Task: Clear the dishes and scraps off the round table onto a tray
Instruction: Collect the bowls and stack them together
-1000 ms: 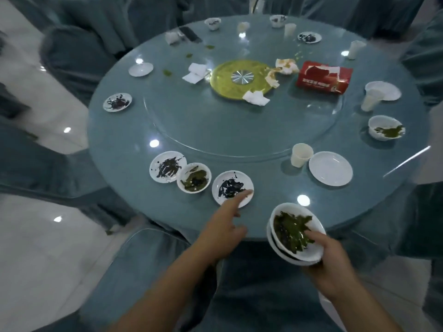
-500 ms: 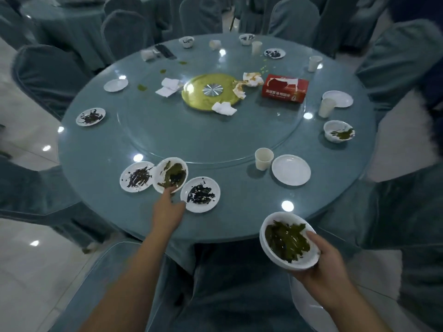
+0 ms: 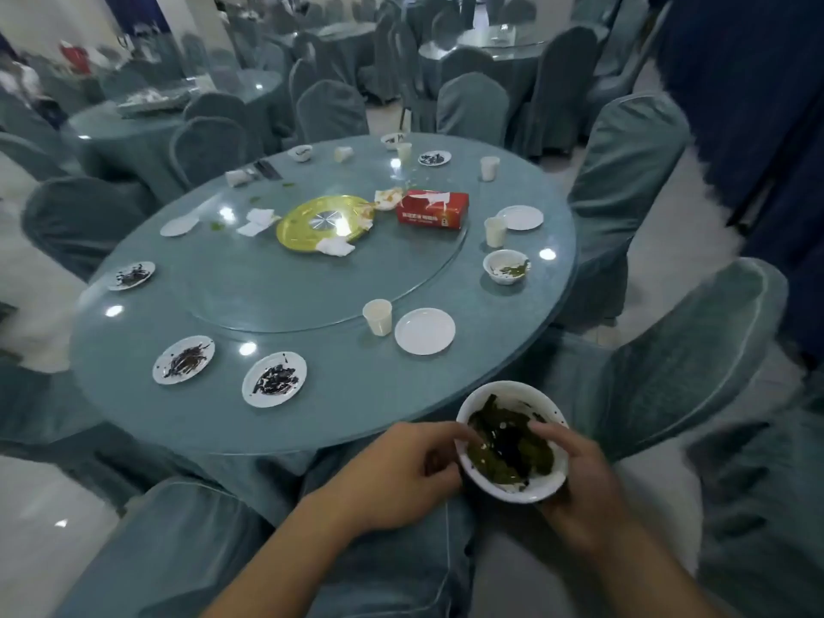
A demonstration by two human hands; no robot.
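Held off the near edge of the round desk [image 3: 339,421], above a covered chair: a white bowl [image 3: 512,443] full of dark green scraps. Right hand [image 3: 579,479] wrapped around the bowl's right side, thumb hooked over the rim. Left hand [image 3: 397,470] pressed against the bowl's left side, fingers curled in at the rim.

On the desk, near edge: 2 small plates smeared with dark leftovers [image 3: 274,379] [image 3: 183,359], set side by side and apart. Farther left, a third dirty plate [image 3: 131,275]. Toward the right, a paper cup [image 3: 378,317] just beside a clean white plate [image 3: 425,330]. Beyond those, a small bowl with green scraps [image 3: 507,266], another cup [image 3: 495,231] and another clean plate [image 3: 520,217].

On the glass turntable [image 3: 267,283] in the middle: a yellow disc [image 3: 307,225], crumpled napkins [image 3: 335,246] touching its edge, and a red tissue box [image 3: 432,209] just to its right. Along the far rim, more cups, small dishes and scraps, too small to tell apart clearly.

Around the desk, covered chairs [image 3: 682,363]; more of the same desks and chairs behind.
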